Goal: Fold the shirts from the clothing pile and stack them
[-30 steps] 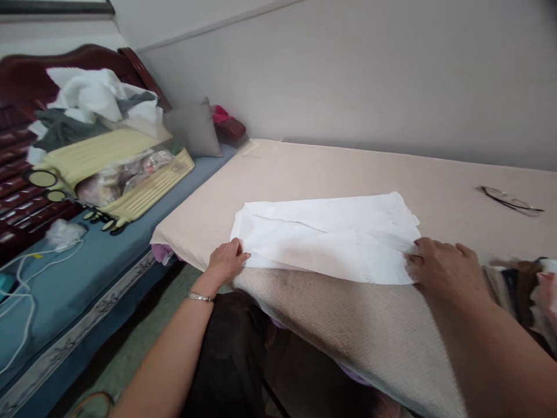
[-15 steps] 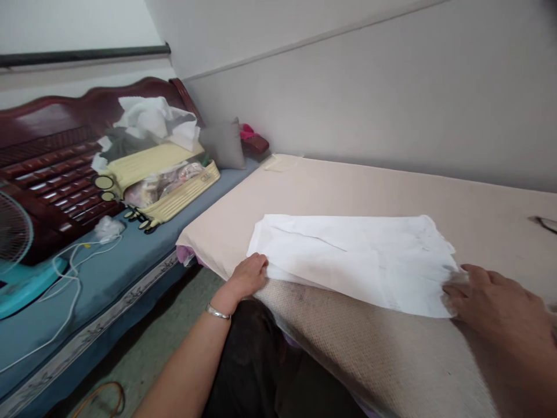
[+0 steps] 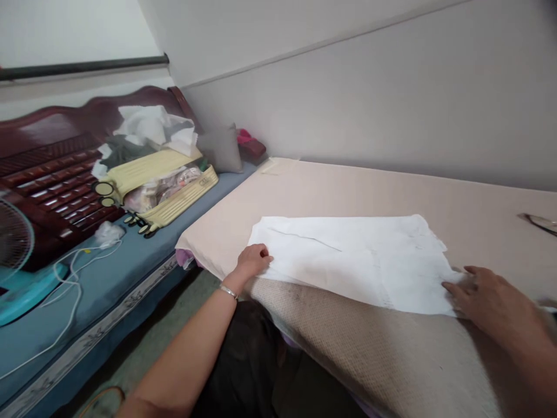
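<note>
A folded white cloth (image 3: 348,261) lies as a long strip across the near part of the covered table, with a thin dark crease or slit line at its upper left. My left hand (image 3: 253,262) is at its left end, thumb and curled fingers closed on the edge. At the opposite end my right hand (image 3: 489,296) has a gathered bit of the cloth's edge between thumb and fingers. The right hand's lower fingers are hidden. A bracelet (image 3: 228,291) circles my left wrist.
The beige table cover (image 3: 339,188) reaches the wall. Glasses (image 3: 539,223) lie at the far right. To the left, a blue-cushioned wooden bench (image 3: 143,244) bears an open yellow suitcase (image 3: 183,197) with stuffed bags, a grey cushion (image 3: 224,150), a fan (image 3: 26,290) and a white cable (image 3: 76,296).
Both hands stay at the cloth's ends. The right end has shifted slightly left, and the left fingers look more curled. The view has tilted a little.
</note>
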Tool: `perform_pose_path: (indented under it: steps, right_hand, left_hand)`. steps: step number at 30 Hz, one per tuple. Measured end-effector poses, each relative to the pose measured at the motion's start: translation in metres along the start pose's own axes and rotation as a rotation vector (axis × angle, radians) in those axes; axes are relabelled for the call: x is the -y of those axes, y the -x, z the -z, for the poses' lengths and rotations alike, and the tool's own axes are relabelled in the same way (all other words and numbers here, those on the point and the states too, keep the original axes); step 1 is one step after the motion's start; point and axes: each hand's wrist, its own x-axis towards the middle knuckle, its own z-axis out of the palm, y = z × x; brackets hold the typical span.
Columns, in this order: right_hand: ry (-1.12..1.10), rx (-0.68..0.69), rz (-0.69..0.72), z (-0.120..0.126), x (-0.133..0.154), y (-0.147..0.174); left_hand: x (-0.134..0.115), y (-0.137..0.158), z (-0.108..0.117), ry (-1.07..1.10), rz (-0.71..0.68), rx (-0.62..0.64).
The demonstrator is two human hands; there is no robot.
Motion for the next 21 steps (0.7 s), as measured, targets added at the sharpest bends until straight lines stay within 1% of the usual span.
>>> perform_pose_path:
  steps: [1,3,5,7,12,15,21]
  right_hand:
    - [-0.049,0.021,-0.019,-0.001,0.0,0.0]
    - [-0.107,0.056,-0.058,0.0,0.001,0.001]
    - [-0.096,0.071,-0.07,0.004,0.004,0.002]
    - [-0.071,0.074,-0.073,0.009,0.009,0.005]
    - [0.0,0.086,-0.062,0.025,0.026,0.011]
    - [0.023,0.095,-0.077,0.032,0.034,0.014]
    - [0.115,-0.04,-0.034,0.051,0.045,0.019]
  left_hand:
    - [0.005,-0.004,0.001,0.016,0.0,0.009]
    - [0.013,-0.009,0.004,0.034,0.014,-0.024]
    - [0.018,-0.01,0.008,0.033,0.037,-0.083]
    - [0.019,-0.008,0.009,0.027,0.034,-0.094]
    - [0.009,0.001,0.001,-0.024,-0.08,0.063]
    - [0.005,0.004,-0.004,-0.098,-0.11,0.088]
    - [-0.004,0.004,-0.006,-0.185,-0.18,0.11]
